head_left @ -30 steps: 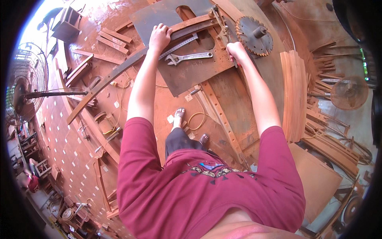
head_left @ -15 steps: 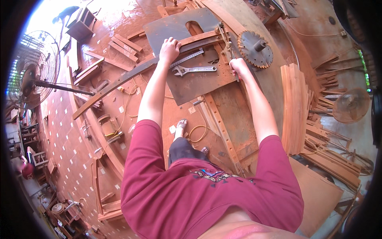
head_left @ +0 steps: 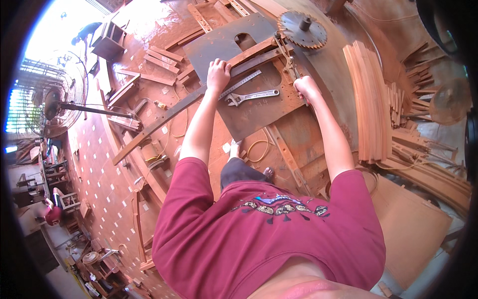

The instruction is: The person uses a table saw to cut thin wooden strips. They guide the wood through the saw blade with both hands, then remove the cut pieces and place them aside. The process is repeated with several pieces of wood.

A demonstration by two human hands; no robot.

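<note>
My left hand is wrapped over a long straight wooden bar, which runs from the lower left up across a dusty grey metal plate. In my right hand, the fingers are closed round the handle of a pliers-like metal clamp at the bar's far end. A shorter reddish wood piece lies alongside the bar. Between my hands, an adjustable wrench and a steel ruler rest on the plate. What the clamp's jaws grip is too small to tell.
A toothed circular saw blade stands just beyond my right hand. Stacked wood strips lie to the right. A standing fan is at the left, and loose planks and a yellow cord lie on the floor.
The whole view has shifted, with the saw blade now higher and further left in it. Both hands keep their holds on the bar and the clamp.
</note>
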